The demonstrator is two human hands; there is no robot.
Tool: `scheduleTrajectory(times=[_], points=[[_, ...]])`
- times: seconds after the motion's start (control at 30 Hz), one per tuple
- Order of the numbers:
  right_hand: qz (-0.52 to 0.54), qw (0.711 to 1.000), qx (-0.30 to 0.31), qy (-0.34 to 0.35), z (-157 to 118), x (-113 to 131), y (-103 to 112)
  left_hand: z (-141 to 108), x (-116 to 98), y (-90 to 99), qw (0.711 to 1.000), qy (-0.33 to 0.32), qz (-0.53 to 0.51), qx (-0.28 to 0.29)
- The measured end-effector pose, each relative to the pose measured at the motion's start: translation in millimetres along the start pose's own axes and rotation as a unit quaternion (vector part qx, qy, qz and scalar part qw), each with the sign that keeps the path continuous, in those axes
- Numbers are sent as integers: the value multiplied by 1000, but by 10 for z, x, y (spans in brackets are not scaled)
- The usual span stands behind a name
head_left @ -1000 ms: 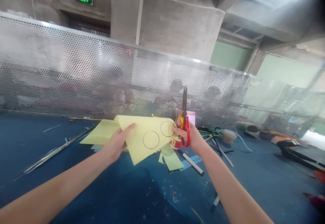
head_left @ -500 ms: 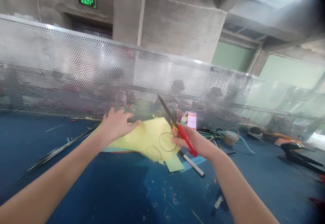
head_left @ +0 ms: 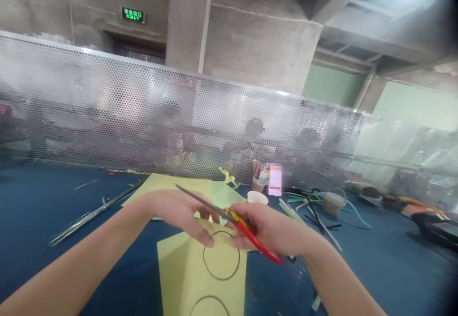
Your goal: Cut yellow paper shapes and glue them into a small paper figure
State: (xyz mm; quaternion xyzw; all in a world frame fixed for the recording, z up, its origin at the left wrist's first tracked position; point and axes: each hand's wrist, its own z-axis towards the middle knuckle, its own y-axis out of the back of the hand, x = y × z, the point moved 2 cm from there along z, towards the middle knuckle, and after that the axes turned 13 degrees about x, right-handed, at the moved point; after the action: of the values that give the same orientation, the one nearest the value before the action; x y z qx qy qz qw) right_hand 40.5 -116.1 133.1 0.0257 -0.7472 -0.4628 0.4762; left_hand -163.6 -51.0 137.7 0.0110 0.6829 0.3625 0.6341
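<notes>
A sheet of yellow paper (head_left: 186, 278) hangs close in front of me, with black circle outlines drawn on it. My left hand (head_left: 175, 213) pinches its upper edge, thumb in front beside the upper circle. Red-handled scissors (head_left: 255, 243) with a yellow inner part lie in my right hand (head_left: 274, 227); their blades point up and left across my left fingers. Right fingertips also touch the paper's upper right edge. Behind my left hand, another yellow sheet (head_left: 179, 181) and a pale green sheet (head_left: 229, 195) rest on the blue table.
A white paper cup (head_left: 257, 197), a container of sticks (head_left: 258, 180) and a lit phone (head_left: 275, 181) stand at the table's back. Strips and a small bucket (head_left: 332, 202) lie right; thin rods (head_left: 96, 213) lie left. A perforated metal screen (head_left: 136, 110) runs behind, with blurred people beyond.
My left hand has come down and right, from spread fingers to a pinch on the yellow paper. The circled sheet has been drawn up toward me. The scissors stay in my right hand, tilted further left.
</notes>
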Motion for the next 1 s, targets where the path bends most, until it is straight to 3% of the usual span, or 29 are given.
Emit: scheduleTrajectory(times=[0.1, 0.17, 0.23, 0.3, 0.4, 0.5, 0.6, 0.8, 1.0], points=[[44, 996, -75, 8, 79, -44, 6, -37, -74, 20, 990, 44, 120, 57], [102, 983, -153, 24, 123, -99, 51, -65, -160, 40, 986, 48, 149, 57], [187, 956, -217, 59, 149, -169, 102, -118, -228, 95, 991, 50, 119, 26], [282, 923, -238, 109, 155, -237, 138, -203, -252, 194, 996, 54, 49, -42], [372, 899, -180, 143, 160, -277, 123, -362, -211, 383, 987, 48, -31, -148], [365, 918, -73, 135, 193, -207, 14, -502, -122, 556, 975, 35, -47, -215], [330, 939, -28, 92, 238, -111, -124, -592, -39, 665, 964, 50, -27, -258], [183, 982, -35, -18, 201, -10, -209, -642, -35, 680, 969, 54, -37, -238], [146, 989, -12, -31, 137, 21, -150, -672, -45, 677, 972, 63, -35, -222]])
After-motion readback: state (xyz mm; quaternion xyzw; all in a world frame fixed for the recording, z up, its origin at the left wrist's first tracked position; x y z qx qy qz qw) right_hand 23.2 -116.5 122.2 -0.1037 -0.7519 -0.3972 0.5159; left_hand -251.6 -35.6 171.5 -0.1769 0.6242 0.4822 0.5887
